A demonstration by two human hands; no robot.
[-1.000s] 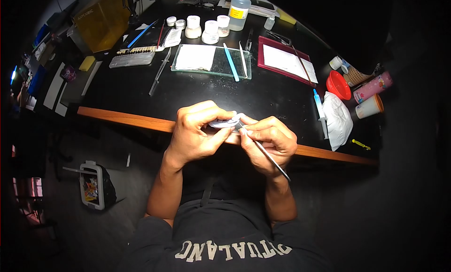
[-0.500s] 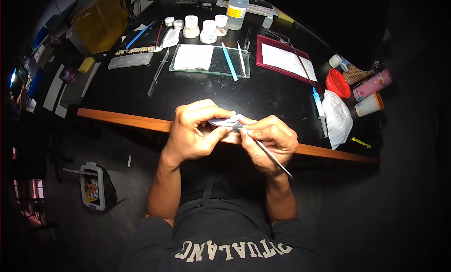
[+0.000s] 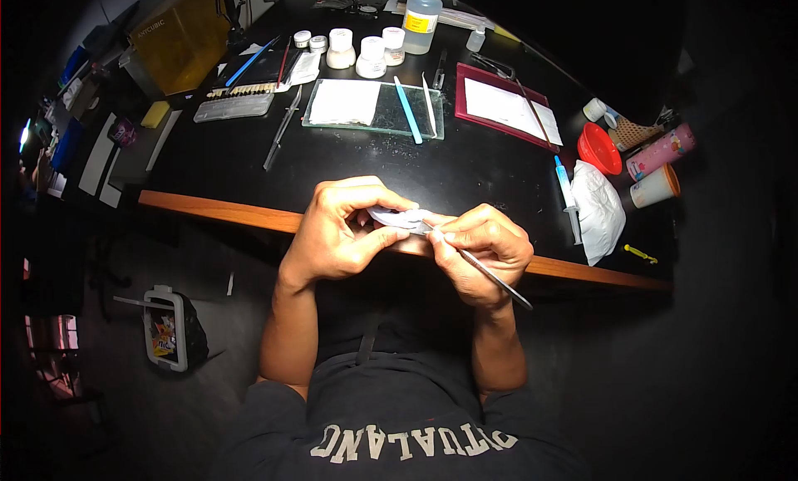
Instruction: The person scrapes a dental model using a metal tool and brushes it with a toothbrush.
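Between the thumb and fingers of my left hand (image 3: 337, 232) is a small pale, whitish piece (image 3: 399, 218), held at the table's front edge. My right hand (image 3: 482, 252) grips a thin dark metal tool (image 3: 495, 279) like a pen. The tool's tip points at the right end of the pale piece; whether it touches is too small to tell. Beyond the hands lies a glass plate (image 3: 386, 124) with white paper (image 3: 345, 103), a blue stick (image 3: 408, 109) and a white pointed tool (image 3: 429, 105) on it.
Behind the plate are small white-capped jars (image 3: 371, 59) and a large bottle (image 3: 421, 20). A maroon tray (image 3: 462, 107) bears white paper and a brush. At right are a red bowl (image 3: 598, 149), a syringe (image 3: 567, 198), crumpled tissue (image 3: 597, 215) and a cup (image 3: 654, 186). Tweezers (image 3: 283, 132) lie left.
The pale piece has turned, showing more of its surface between the hands. My right hand has shifted slightly right, and the tool's rear end has swung up and to the right.
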